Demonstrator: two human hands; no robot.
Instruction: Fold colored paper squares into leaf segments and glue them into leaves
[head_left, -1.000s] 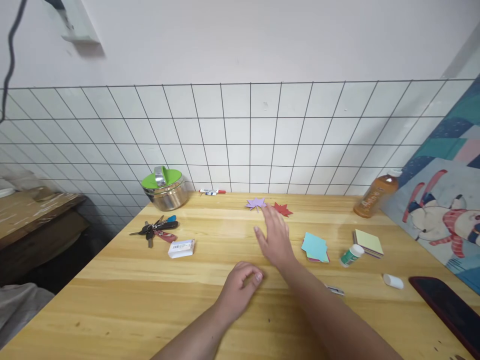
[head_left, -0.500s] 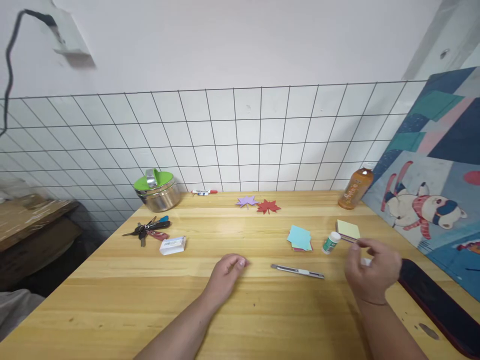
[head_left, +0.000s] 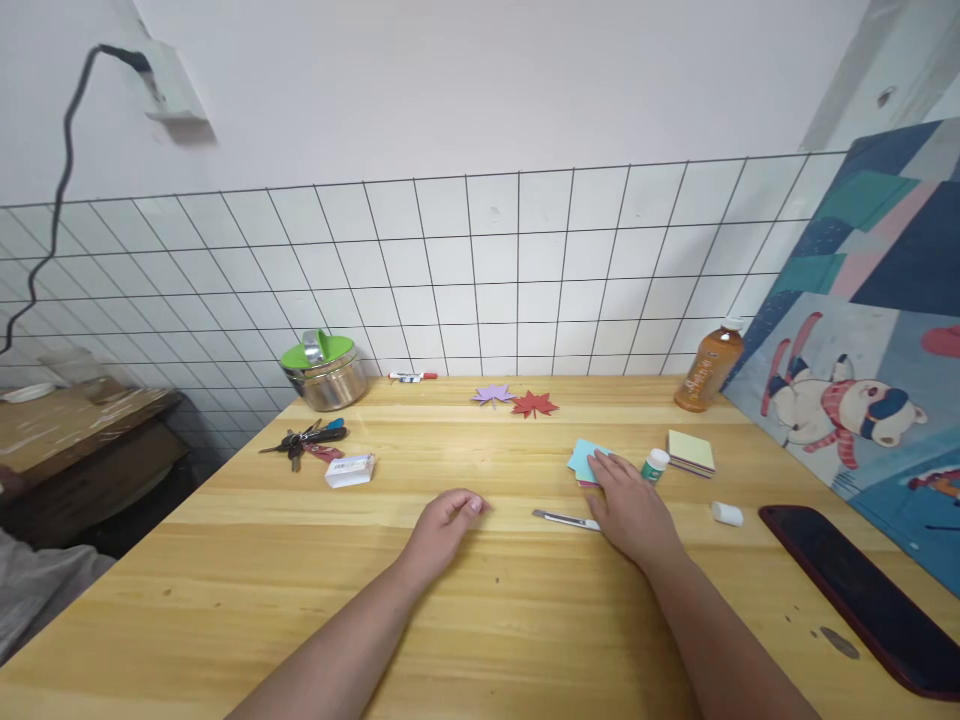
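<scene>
My right hand (head_left: 634, 508) reaches with outstretched fingers over a small stack of blue square paper (head_left: 587, 457), its fingertips on or just above the sheets. Under its palm side lies one end of a silver utility knife (head_left: 564, 518). A small white-capped bottle with a green label (head_left: 654, 467), partly hidden by the hand, stands beside it. My left hand (head_left: 444, 530) rests on the wooden table with its fingers curled in, and nothing shows in them. Further back lie a purple paper leaf (head_left: 493, 396) and a red paper leaf (head_left: 535, 404).
Right: a pale yellow paper stack (head_left: 691, 452), a white cylinder (head_left: 727, 514), a black phone-like slab (head_left: 862, 595) and an amber bottle (head_left: 709, 368). Left: keys (head_left: 304, 440), a small white box (head_left: 349, 471) and a green-lidded pot (head_left: 324, 375). A marker (head_left: 412, 377) lies by the wall.
My right hand has moved left from beside the white cylinder to the blue paper, and its fingers have straightened. The left hand keeps its place; the view has shifted slightly.
</scene>
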